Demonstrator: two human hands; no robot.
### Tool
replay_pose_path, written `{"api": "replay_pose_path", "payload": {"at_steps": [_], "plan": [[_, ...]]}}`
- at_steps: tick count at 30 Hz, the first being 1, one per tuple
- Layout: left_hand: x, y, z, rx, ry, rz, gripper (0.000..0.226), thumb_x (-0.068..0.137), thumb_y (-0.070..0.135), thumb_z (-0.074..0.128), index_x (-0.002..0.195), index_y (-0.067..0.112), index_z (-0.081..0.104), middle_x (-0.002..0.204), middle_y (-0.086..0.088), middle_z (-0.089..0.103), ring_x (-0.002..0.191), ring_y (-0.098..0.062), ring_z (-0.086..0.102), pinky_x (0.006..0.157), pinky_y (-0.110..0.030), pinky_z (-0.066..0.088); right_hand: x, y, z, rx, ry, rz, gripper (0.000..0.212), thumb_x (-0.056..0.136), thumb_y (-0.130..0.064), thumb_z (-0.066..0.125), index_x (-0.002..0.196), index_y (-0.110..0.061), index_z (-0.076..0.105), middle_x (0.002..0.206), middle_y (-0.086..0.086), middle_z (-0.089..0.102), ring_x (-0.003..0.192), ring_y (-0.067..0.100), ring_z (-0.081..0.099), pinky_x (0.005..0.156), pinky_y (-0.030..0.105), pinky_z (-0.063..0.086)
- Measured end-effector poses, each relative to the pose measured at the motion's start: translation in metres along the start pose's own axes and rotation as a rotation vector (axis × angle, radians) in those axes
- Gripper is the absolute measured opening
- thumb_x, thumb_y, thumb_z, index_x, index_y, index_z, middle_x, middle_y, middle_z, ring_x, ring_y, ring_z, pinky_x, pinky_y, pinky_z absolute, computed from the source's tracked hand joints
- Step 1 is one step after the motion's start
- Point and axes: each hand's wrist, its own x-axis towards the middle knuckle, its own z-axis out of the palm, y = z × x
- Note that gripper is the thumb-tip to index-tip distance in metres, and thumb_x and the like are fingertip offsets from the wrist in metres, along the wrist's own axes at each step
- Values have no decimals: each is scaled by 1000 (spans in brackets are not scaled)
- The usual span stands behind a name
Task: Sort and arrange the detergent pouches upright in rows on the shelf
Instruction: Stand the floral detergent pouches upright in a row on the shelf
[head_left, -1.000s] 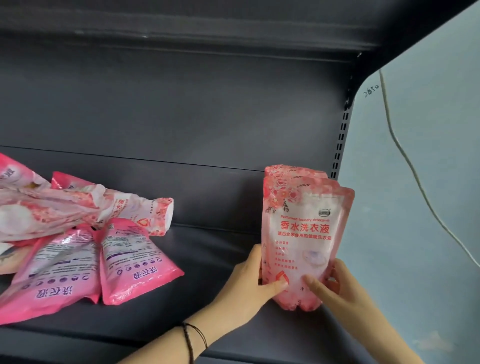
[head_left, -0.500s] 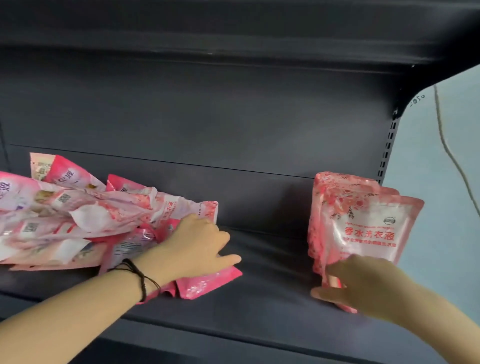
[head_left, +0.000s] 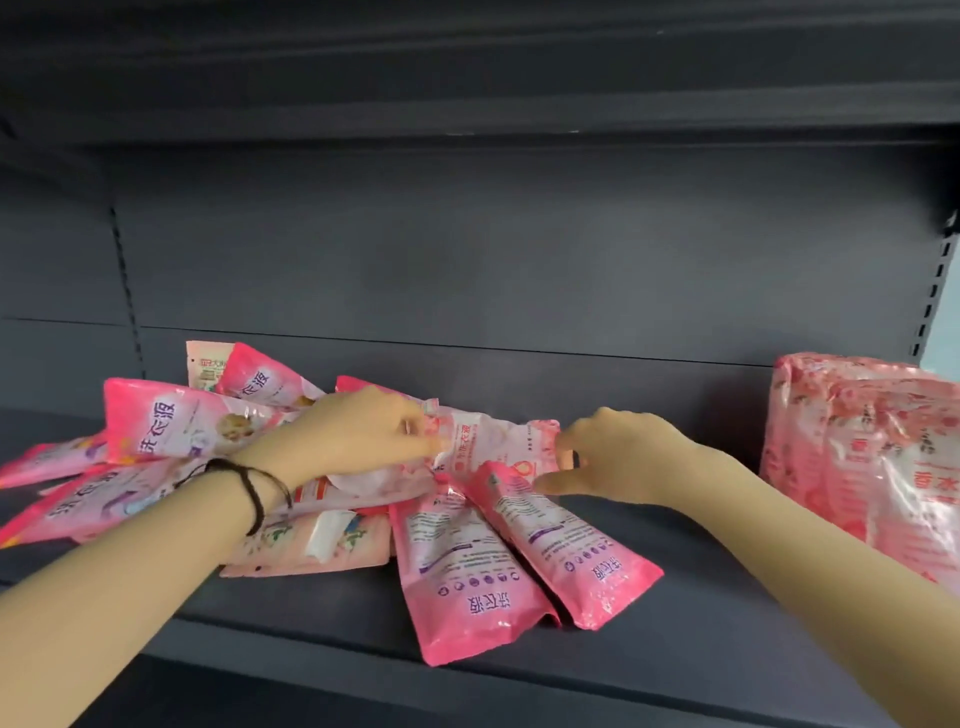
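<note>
Left hand (head_left: 363, 434): fingers curled down and pinching the left part of the pale floral pouch (head_left: 491, 441); a dark band (head_left: 254, 493) circles the wrist.
Right hand (head_left: 618, 457): fingers curled round the same pouch's right end, thumb stretched along beneath its edge.
Pouch held: it lies on its side across the top of the heap (head_left: 171, 457); I can't tell whether it has been raised at all.
Just in front: two pink pouches (head_left: 467, 577) lie back-side up and side by side, upper ends tucked under the held one.
Standing row (head_left: 872, 467): same floral print, upright at the right end, well apart from the heap.
Shelf (head_left: 701, 639): dark, with a bare stretch between heap and row.
Step in hand: I'd judge this as picking the next floral pouch out of the jumble.
Next move: lift it clear without dragging its neighbours, turn it base-down, carry it right and stand it against the row. It looks soft, so the base will want support.
</note>
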Motion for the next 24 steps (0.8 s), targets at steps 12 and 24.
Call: {"api": "replay_pose_path", "payload": {"at_steps": [12,24], "plan": [[70,-89,30,-384,15,-21,19,76,47,74,87,33,67,92,15,69,86,6,60,72,-6,41,136,-11,5,306,38,-148,49,85,-67,51,99,-23,67,100,-4,67,90,18,63,81,37,54],[91,-141,44,23,33,38,10,80,42,68,77,33,67,68,21,63,68,4,57,62,-23,42,217,-57,28,337,64,-232,41,83,-61,60,99,-23,64,104,-5,66,95,19,62,80,33,51]]}}
